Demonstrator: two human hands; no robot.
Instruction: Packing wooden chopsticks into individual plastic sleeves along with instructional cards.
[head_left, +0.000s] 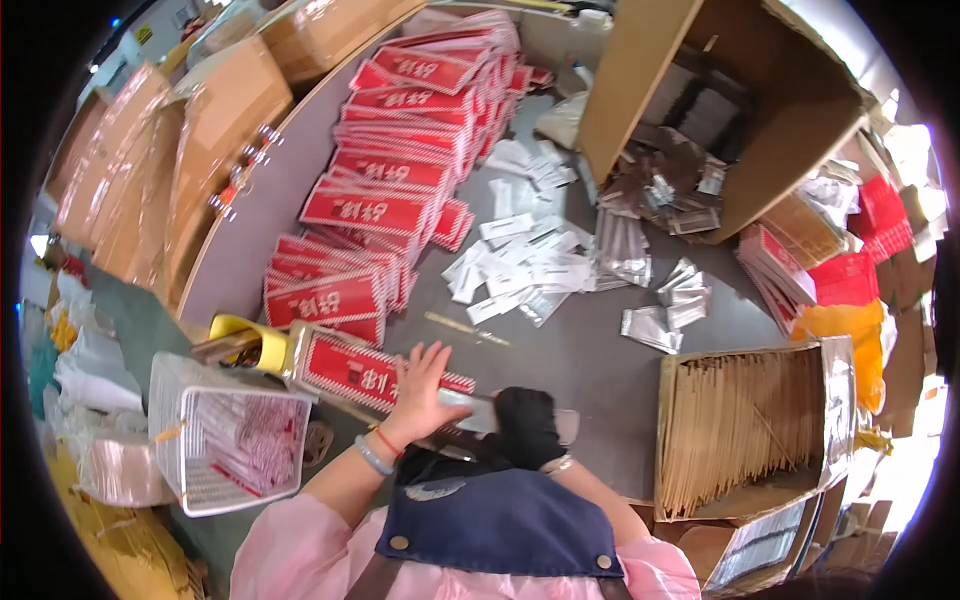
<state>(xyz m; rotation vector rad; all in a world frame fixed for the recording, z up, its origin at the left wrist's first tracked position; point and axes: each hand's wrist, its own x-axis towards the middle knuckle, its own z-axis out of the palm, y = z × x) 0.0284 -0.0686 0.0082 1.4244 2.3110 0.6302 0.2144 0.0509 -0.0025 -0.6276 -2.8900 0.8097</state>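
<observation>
My bare left hand (425,392) is open, its fingers spread over the right part of a red-and-white printed flat packet (345,372). That packet lies at the table's near edge. A bracelet and a red string circle my left wrist. Close by on the right, my right hand (525,425) wears a black glove and looks closed. A pale, shiny flat piece (568,427) shows beyond its right side; what the glove grips is hidden. Another pale strip (465,408) lies between my two hands.
Stacked red packets (385,190) fill the table's left. White slips (530,265) and silvery sachets (670,305) lie mid-table. A tilted carton (625,95) holds dark pouches. At right stands a box (740,425) of wooden sticks; left, a white basket (245,400) and yellow tape roll (268,348).
</observation>
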